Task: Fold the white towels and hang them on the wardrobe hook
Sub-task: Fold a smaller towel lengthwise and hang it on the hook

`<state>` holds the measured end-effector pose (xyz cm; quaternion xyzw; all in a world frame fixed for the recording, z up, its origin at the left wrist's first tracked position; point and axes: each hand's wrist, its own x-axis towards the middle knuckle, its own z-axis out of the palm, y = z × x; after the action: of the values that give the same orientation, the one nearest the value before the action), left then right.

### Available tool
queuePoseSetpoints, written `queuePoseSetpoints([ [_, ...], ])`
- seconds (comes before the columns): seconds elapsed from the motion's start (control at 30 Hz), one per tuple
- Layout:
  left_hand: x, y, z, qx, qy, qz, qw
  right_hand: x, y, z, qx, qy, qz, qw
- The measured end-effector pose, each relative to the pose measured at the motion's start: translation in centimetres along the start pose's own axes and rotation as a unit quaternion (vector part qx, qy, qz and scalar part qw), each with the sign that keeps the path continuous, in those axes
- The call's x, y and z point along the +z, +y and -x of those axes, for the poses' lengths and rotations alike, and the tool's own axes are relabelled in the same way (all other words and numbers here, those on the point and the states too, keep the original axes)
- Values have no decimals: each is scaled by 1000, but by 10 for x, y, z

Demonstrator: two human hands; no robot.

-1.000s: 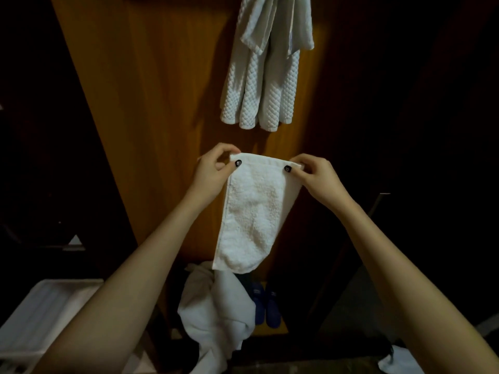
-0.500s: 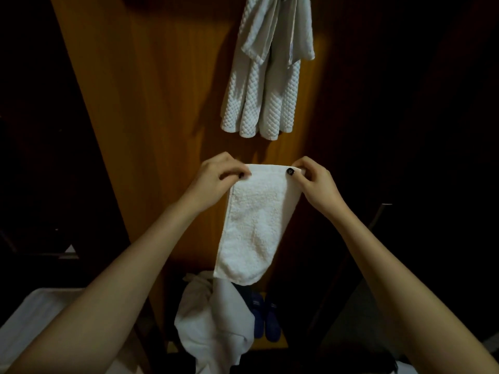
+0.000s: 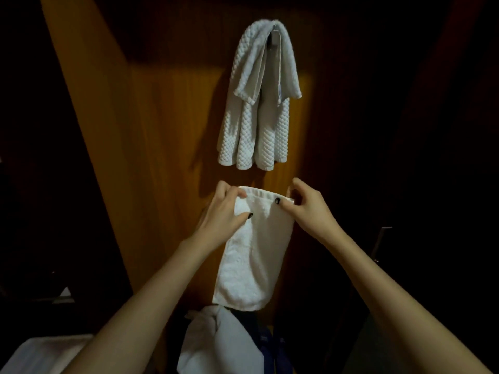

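Note:
A small folded white towel [image 3: 253, 260] hangs in front of the wooden wardrobe panel [image 3: 167, 147]. My left hand [image 3: 220, 214] grips its upper left part, fingers behind and thumb laid across the front. My right hand [image 3: 307, 209] pinches the top right corner. Above them, a quilted white towel [image 3: 256, 130] is draped over the metal wardrobe hook [image 3: 274, 39], whose top only just shows.
More white cloth [image 3: 216, 344] is heaped low in the wardrobe, beside dark blue slippers [image 3: 270, 344]. A white tray-like object [image 3: 35, 354] lies at the bottom left. The surroundings left and right are dark; a metal handle [image 3: 380, 244] shows on the right.
The view has tilted up, so the hook and the whole hung towel now show. My left hand has slid further over the towel's top left, thumb across its front.

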<state>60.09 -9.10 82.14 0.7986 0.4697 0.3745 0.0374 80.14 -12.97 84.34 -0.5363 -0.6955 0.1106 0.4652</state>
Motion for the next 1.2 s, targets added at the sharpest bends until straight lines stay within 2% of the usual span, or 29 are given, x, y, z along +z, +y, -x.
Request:
queuePoseSetpoints([
  [0.1,1,3,-1,7,26,-16,1000,-4,-11,4,-39,-53,14,998],
  [0.2,-2,2,-5,26,38,86,995,-9,-18,5,-46,-121,24,991],
  [0.33,-8,0,-8,13,37,215,976,-14,-29,6,6,-191,-51,980],
  [0.47,-20,3,-8,17,22,280,960,-16,-38,7,17,-270,-74,960],
  [0.6,-27,12,-5,0,28,366,930,-17,-45,3,-75,-196,82,974],
  [0.7,-30,13,-4,-11,29,407,913,-19,-45,2,-104,-168,124,972],
  [0.8,-31,15,-2,-2,20,410,912,-22,-46,-1,-85,-182,82,976],
  [0.93,-28,15,0,3,37,368,929,-23,-52,-2,-75,-177,35,981],
  [1.1,-31,31,6,-21,18,461,887,-25,-56,-2,-64,-117,23,991],
  [1.2,-34,37,6,-2,28,465,885,-30,-59,-4,-56,-103,22,993],
])
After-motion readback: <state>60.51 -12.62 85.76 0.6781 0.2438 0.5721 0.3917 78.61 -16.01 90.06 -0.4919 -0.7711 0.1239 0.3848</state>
